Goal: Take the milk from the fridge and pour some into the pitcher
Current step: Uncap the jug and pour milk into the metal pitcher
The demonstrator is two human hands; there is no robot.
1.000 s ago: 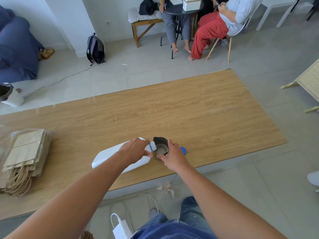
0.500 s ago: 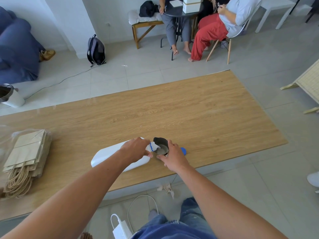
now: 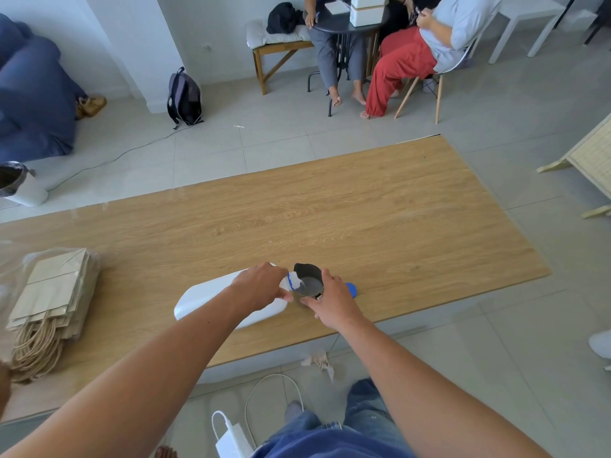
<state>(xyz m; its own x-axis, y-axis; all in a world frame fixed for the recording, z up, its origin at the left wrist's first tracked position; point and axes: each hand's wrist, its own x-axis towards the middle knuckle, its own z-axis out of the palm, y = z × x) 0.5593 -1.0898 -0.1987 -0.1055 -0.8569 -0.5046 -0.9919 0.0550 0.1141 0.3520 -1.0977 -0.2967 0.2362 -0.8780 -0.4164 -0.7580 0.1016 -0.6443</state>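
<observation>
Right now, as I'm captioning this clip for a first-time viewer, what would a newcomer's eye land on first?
On the wooden table, near its front edge, the left hand grips a tipped white milk jug, its mouth at the rim of a dark pitcher held by the right hand. A blue cap lies right of the pitcher; paper bags are stacked at the table's left end.

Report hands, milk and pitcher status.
Left hand grips tipped white plastic milk jug, mouth over small dark metal pitcher. Right hand holds pitcher. Blue round cap on wooden table beside it, clear of pour.
</observation>
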